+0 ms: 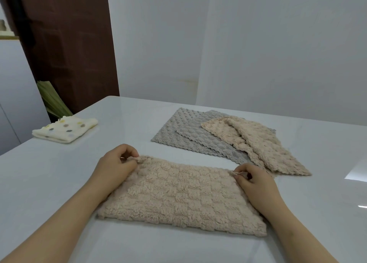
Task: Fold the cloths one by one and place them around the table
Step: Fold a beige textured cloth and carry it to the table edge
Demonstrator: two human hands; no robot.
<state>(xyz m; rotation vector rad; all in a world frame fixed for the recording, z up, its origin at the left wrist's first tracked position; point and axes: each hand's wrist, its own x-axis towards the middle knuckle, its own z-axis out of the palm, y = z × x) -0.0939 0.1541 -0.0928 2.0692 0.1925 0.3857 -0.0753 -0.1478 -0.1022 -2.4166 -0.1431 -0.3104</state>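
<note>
**Progress of the folding task, head view.** One small cream cloth with coloured dots [65, 129] lies folded into a compact square near the far left edge of the glossy white table [139, 111], well apart from the rest. It appears finished and placed. The beige fluffy rectangular cloth [178, 195] nearest the person is the piece in hand. It lies flat on the table as a long band, and its thick near edge suggests one fold made, with probably a further fold and its placing to come. Beyond it, towards the right, two grey dimpled cloths [178, 132] lie unfolded and overlapping, with a second beige dimpled cloth [260, 143] rumpled across them; these three appear untouched. Roughly one cloth is done, one is under way and three are left.

**Grip.** The left hand [117, 164] rests over the left end of the beige fluffy rectangular cloth, thumb and forefinger closed narrowly on its far left corner. The right hand [255, 184] does likewise at the far right corner, fingertips pinching the hem while the remaining fingers curl loosely. Both far corners thus sit between fingertips, and the cloth's body lies between the two hands, flat on the table
</note>
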